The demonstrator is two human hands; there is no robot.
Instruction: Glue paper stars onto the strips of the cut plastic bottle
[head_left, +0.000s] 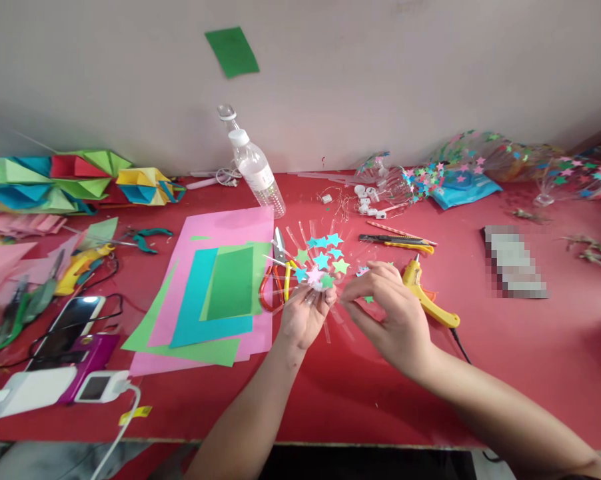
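Note:
My left hand (303, 317) is closed around the base of a spray of clear plastic strips (293, 237) that fan outward. Blue, green and pink paper stars (322, 260) sit on this spray, just above my fingers. To its right is my right hand (388, 310), with curved fingers and the fingertips close to the strips. Whether those fingertips pinch a strip or a small star is too small to make out. Orange-handled scissors (279, 247) lie behind the left hand, partly hidden by it. A yellow glue gun (430, 300) rests beside the right hand.
Coloured paper sheets (230, 283) are stacked left of my hands. A plastic bottle (258, 173) stands by the wall. Yellow cutters (398, 241) lie behind my right hand. Finished star sprays (423, 180) sit at the back right. Phones and a power bank (38, 390) lie front left.

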